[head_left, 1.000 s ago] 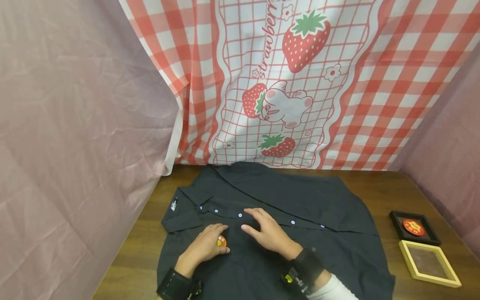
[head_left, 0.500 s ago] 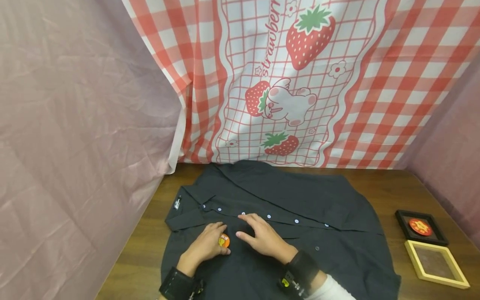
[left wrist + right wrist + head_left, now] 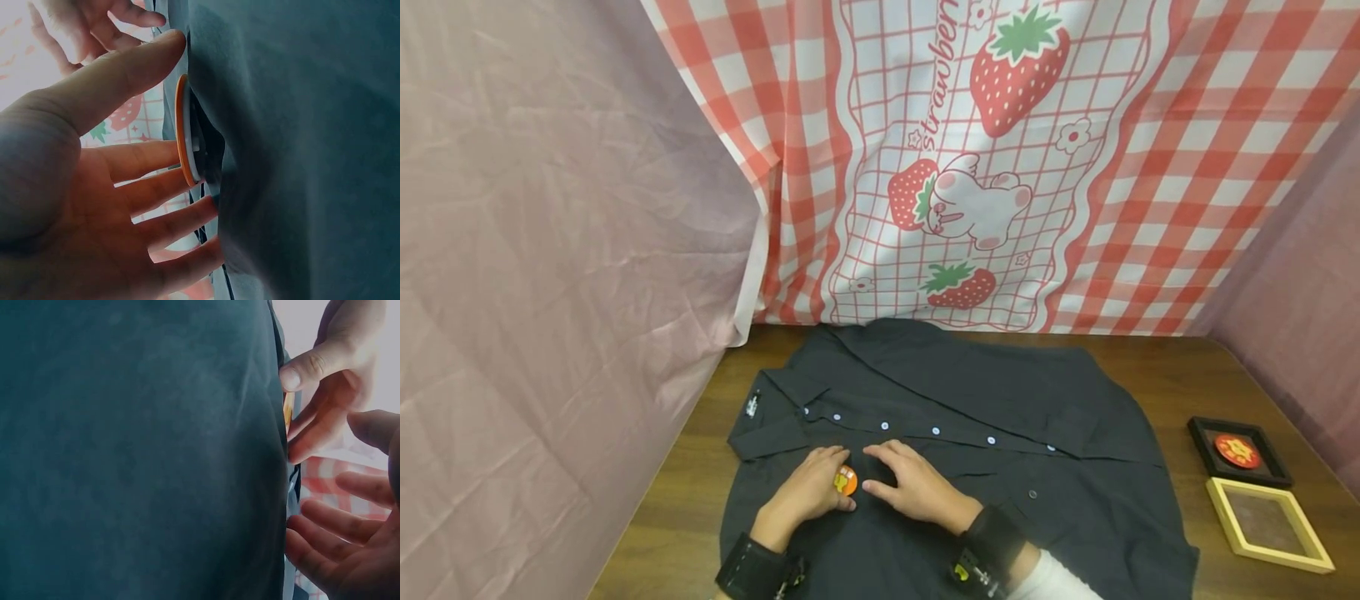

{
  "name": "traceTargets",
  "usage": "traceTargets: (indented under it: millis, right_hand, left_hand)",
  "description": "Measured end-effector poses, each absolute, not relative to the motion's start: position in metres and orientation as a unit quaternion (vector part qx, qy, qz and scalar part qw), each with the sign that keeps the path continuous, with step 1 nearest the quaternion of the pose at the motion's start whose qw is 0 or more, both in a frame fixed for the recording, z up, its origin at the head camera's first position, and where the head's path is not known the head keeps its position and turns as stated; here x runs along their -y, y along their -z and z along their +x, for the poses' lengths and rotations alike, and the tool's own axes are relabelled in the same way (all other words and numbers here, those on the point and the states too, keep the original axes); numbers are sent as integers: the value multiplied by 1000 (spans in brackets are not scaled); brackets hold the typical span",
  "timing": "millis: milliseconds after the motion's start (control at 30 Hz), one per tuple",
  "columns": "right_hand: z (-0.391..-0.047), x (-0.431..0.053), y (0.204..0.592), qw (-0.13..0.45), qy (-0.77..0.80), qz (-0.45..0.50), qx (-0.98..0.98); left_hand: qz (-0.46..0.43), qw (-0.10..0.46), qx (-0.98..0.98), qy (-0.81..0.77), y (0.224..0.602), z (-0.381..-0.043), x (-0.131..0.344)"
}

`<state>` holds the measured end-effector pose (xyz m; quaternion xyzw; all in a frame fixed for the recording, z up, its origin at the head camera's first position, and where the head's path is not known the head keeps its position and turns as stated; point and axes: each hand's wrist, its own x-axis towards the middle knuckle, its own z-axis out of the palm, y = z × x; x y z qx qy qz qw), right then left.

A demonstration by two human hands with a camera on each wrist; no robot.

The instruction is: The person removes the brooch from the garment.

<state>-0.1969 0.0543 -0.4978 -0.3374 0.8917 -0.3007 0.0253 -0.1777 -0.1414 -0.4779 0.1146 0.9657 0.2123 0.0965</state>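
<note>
A dark button-up shirt (image 3: 1060,533) lies spread with its collar to the left. On its front sits a round orange pin badge (image 3: 847,481); in the left wrist view the badge (image 3: 182,131) stands edge-on against the cloth, its pale back facing the shirt. My left hand (image 3: 802,490) is spread around the badge's left side, the thumb near one edge and fingertips at the badge and fabric. Just to the right, my right hand (image 3: 919,487) has its fingers extended, thumb apart, fingertips close over the shirt. In the right wrist view nothing lies between its fingers (image 3: 337,522).
A black square frame (image 3: 1201,442) holding a red-and-yellow round badge (image 3: 1237,451) lies on the wooden table (image 3: 662,500) at right. Beside it is a pale wooden frame (image 3: 1221,521). A strawberry-print checked cloth (image 3: 1187,167) hangs behind, and a pink cloth (image 3: 565,275) on the left.
My right hand has moved left and slightly down, closer to the badge and my left hand. The left hand keeps its place around the badge, more of which now shows. The view has shifted slightly.
</note>
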Motion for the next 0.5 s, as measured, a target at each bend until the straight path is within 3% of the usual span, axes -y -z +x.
traceTargets:
  millis: [500]
  right_hand:
    - [-198,-49,504,34,259,-348,-900]
  left_hand:
    - [113,101,-969,-196,477,-179,142]
